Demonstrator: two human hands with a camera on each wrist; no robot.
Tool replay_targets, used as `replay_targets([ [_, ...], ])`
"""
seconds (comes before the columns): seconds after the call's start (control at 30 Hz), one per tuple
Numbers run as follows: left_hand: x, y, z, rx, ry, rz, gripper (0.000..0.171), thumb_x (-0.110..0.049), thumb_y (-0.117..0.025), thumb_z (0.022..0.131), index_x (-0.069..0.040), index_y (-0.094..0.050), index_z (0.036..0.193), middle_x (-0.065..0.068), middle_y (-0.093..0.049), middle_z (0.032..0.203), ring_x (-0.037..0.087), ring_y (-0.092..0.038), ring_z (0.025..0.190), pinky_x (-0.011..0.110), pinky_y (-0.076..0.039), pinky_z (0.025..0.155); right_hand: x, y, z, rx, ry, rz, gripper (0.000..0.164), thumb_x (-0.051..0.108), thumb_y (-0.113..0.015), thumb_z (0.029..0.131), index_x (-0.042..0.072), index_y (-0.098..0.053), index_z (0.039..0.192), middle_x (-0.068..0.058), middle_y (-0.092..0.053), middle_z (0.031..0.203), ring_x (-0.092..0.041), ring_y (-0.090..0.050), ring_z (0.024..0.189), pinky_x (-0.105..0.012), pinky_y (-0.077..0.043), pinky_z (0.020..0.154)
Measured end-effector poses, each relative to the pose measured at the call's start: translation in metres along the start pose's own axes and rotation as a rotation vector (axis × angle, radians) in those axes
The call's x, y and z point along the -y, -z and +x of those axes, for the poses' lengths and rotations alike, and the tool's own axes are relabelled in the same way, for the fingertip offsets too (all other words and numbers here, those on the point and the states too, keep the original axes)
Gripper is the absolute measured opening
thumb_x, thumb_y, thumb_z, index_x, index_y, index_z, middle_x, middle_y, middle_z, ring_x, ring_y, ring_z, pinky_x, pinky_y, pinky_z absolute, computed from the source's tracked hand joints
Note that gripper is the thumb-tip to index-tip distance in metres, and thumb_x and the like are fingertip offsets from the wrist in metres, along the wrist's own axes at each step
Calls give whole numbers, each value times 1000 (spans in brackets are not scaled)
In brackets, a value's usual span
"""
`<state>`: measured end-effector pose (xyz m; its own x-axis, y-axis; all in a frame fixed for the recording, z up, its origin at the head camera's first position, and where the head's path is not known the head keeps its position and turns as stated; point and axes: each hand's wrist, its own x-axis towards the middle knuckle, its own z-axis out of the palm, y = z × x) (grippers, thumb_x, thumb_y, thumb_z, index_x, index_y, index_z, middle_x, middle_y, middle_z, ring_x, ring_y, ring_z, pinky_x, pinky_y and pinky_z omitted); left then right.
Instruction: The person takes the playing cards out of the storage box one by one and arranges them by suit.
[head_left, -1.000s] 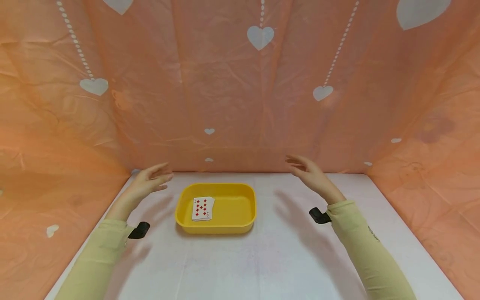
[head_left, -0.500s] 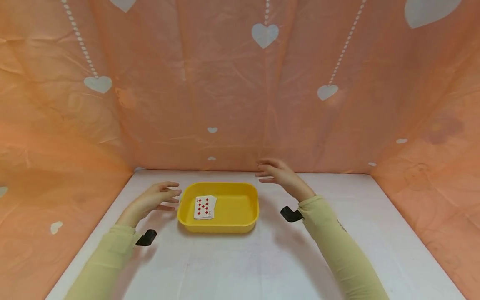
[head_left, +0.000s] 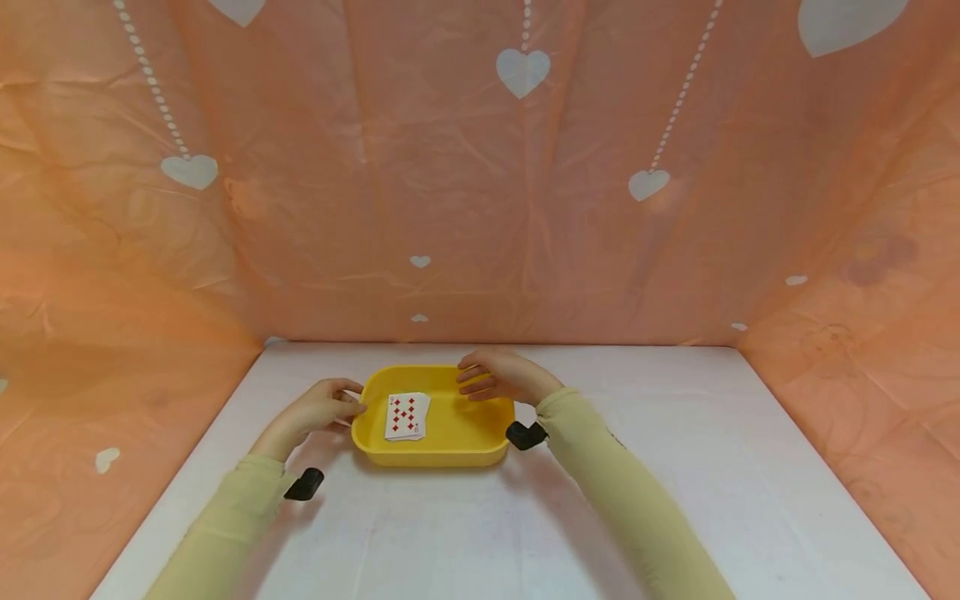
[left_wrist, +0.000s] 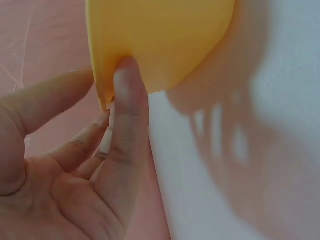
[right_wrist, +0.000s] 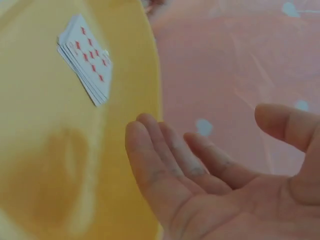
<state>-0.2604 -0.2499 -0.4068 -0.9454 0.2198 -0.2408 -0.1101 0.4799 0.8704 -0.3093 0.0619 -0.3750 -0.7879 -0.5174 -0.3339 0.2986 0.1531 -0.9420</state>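
Observation:
A yellow plastic tray stands on the white tabletop, holding a small stack of playing cards at its left, with the nine of diamonds face up. At the left end of the tray, my left hand pinches the rim; the left wrist view shows fingers on the outer wall and at the edge. Over the tray's right part hovers my right hand, fingers extended and loosely bent, holding nothing. In the right wrist view the cards lie beyond its fingertips.
Orange cloth with white hearts hangs behind the table and along both sides. The white tabletop spreads around the tray. A black camera sits at the left wrist, and another black camera at the right.
My left hand has come down and right onto the tray's left rim. My right hand has swung left from beside the tray to over it. Tray and cards stay put.

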Motion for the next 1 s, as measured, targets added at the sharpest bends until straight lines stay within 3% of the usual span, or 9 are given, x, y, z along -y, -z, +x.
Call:
replay_targets([
  [0.23, 1, -2, 0, -20, -2, 32, 45, -5, -62, 90, 14, -43, 127, 16, -62, 91, 20, -64, 75, 36, -56, 66, -12, -22, 23, -30, -37, 13, 48, 19, -53, 95, -13, -43, 130, -32, -49, 128, -45, -54, 113, -46, -47, 92],
  [0.47, 4, -1, 0, -20, 7, 32, 45, -5, -61, 91, 13, -43, 128, 17, -61, 93, 21, -63, 76, 37, -56, 68, -22, -33, 40, -50, -125, 63, 51, 24, -50, 98, -12, -40, 133, -30, -49, 126, -44, -56, 110, -49, -47, 92],
  [0.63, 5, 0, -3, -27, 9, 46, 45, -6, -61, 92, 11, -43, 129, 18, -61, 94, 25, -64, 79, 36, -56, 67, -26, -43, 45, -70, -195, 126, 55, 26, -54, 96, -11, -38, 133, -28, -45, 127, -41, -53, 111, -52, -45, 93],
  [1.0, 5, -1, 0, -25, -8, 41, 45, -7, -61, 92, 11, -43, 129, 17, -60, 95, 22, -63, 78, 34, -56, 67, -22, -58, 51, -12, -281, 182, 73, 32, -57, 93, -15, -25, 138, -31, -46, 125, -42, -50, 114, -61, -43, 90],
])
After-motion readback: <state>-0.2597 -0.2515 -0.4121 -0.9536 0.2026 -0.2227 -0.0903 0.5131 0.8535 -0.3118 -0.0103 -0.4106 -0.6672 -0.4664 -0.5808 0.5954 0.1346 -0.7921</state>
